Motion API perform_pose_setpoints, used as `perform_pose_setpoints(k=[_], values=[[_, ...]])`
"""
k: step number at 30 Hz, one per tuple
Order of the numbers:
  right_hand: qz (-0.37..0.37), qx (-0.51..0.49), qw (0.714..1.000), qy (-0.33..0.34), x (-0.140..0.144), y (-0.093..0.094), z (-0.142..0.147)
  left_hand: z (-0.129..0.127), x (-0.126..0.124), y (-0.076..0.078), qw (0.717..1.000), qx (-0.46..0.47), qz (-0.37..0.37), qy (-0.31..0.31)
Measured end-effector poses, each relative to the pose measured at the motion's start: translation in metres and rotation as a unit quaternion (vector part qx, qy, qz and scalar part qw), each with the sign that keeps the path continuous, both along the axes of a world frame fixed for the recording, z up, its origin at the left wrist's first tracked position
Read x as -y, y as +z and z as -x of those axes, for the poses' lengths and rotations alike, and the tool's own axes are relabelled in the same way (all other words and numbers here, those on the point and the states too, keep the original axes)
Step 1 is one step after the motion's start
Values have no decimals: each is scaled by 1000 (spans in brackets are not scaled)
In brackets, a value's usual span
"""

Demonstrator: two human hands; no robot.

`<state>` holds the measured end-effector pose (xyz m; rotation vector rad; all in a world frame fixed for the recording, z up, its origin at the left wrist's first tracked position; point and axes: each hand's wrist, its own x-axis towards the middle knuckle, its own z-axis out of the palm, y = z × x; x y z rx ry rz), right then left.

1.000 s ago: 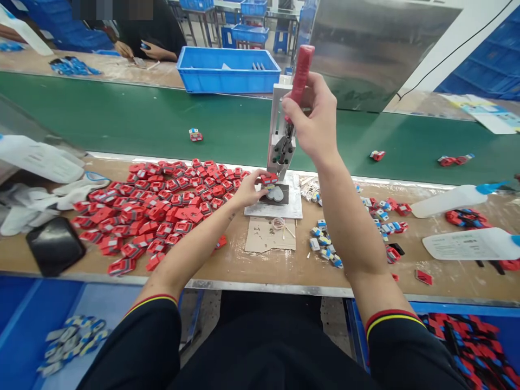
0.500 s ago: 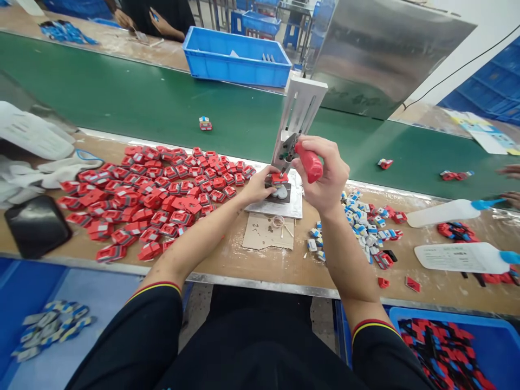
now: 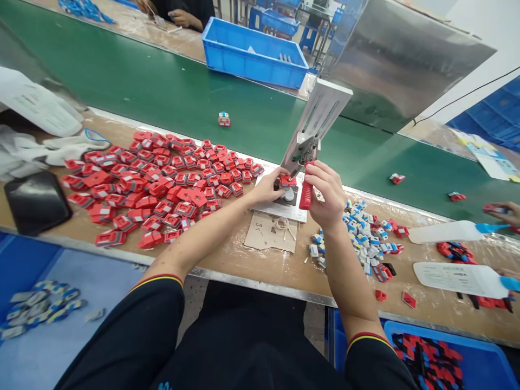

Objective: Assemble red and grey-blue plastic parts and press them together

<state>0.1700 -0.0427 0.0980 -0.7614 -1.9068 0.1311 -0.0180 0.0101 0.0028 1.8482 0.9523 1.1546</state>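
A small hand press stands on a white base plate at the bench's far edge. My right hand is closed around its red lever handle, which is swung down low. My left hand pinches a small red part seated in the press's fixture. A big heap of red parts lies left of the press. Several small blue-and-white parts lie to its right.
A green conveyor belt runs behind the bench with a few finished parts on it. A blue bin sits beyond it, another person's hands at far right. White squeeze bottles, a cardboard scrap and a black pad lie on the bench.
My right hand has pulled the red lever from upright down to the fixture. My left hand stays on the red part. The view has tilted and shifted left.
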Motion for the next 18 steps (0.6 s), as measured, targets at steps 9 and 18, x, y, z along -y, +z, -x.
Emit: perform_pose_setpoints(k=[9, 18], values=[[259, -222, 934, 105, 23, -11, 9, -9, 9, -3, 998, -2, 22, 52], [483, -195, 834, 180, 27, 24, 10, -7, 11, 5, 999, -13, 19, 40]])
